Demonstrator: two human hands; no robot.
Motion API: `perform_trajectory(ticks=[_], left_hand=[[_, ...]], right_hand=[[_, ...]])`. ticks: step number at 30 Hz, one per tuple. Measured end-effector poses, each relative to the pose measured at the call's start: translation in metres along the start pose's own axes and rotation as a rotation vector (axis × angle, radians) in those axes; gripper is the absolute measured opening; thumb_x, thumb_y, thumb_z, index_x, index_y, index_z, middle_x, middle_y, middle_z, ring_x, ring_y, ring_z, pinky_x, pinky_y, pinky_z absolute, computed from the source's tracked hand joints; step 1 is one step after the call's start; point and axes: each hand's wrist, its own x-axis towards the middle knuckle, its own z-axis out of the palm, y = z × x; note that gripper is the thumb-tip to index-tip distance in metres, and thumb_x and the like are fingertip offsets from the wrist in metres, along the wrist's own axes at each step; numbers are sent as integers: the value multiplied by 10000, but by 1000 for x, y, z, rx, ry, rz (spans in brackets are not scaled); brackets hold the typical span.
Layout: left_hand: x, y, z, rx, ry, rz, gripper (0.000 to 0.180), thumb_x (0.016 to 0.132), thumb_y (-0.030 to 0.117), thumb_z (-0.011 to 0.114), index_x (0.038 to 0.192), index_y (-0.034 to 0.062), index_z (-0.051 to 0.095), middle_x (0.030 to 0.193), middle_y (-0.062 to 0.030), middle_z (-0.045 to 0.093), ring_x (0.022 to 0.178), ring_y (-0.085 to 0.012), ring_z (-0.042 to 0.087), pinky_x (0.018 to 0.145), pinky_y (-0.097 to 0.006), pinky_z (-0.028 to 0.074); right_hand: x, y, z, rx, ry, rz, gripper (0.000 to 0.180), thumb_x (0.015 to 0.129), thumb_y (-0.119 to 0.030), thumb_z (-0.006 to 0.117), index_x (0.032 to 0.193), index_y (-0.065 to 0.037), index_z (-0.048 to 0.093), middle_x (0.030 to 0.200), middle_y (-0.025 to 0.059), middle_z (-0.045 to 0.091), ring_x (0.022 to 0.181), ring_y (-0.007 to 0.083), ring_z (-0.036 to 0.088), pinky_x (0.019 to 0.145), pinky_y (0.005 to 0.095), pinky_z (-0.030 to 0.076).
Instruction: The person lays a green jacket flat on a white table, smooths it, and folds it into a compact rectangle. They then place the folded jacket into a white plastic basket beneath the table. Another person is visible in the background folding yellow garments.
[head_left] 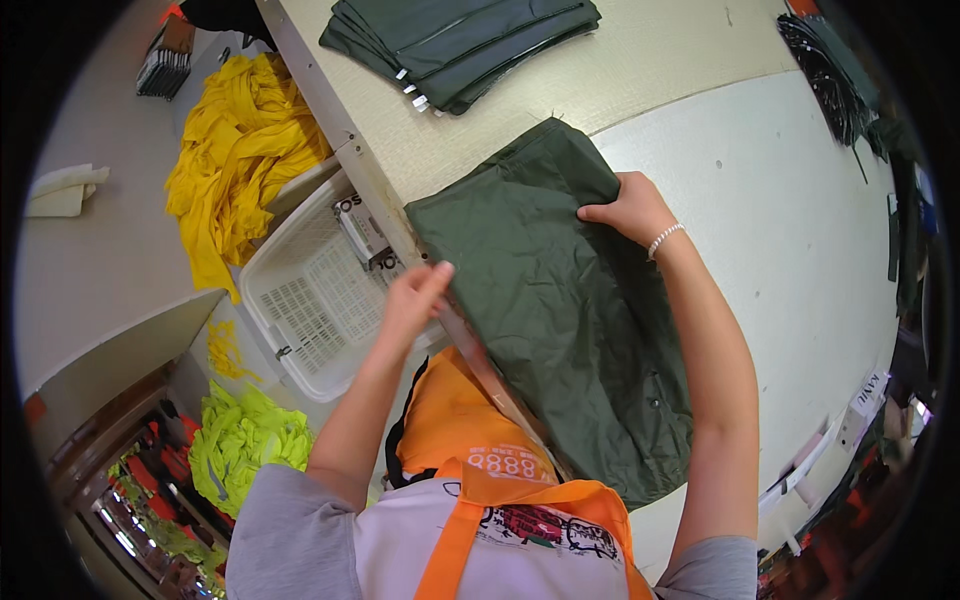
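Nearest the camera is the person's chest in a grey-sleeved shirt with an orange apron [470,470], both forearms reaching forward from it. The left hand [415,300] has its fingers [437,275] pressed together on the near left edge of a dark green garment [560,310], right where that edge meets the rim of the bench [760,200]; whether they pinch the cloth or only press it flat cannot be told. The right hand [630,208] lies further on, fingers curled over the far right edge of the same garment, gripping a fold of it; a beaded bracelet [664,238] sits on that wrist. The garment is spread flat on the bench between the two hands, its lower end trailing back toward the apron.

Left of the left fingers, below the bench edge, stands a white plastic basket [310,300], mostly bare inside. Beyond it lies a heap of yellow cloth [240,160]; nearer, lower left, a heap of neon green cloth [245,435]. Far beyond the right fingers, a stack of folded dark green garments [460,45] rests on the bench.
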Motion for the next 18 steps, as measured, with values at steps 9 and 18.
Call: perform_trajectory(ticks=[9,18], left_hand=[[-37,36,42,-554,-153,190,457,815,110,688,1206,-38,503,1165,-111,575,1065,-203,547,892,-330,448],[-27,-4,50,-1093,-332,9,575,893,53,501,1413,38,253,1331,-144,446,1224,-239,448,1027,-381,352]], right_hand=[[-49,-43,-34,539,-177,-156,449,740,-151,731,1108,57,581,1015,119,653,906,205,615,854,311,467],[-19,30,-32,340,-294,198,666,749,-266,771,1243,76,485,1125,137,607,1033,207,576,924,319,445]])
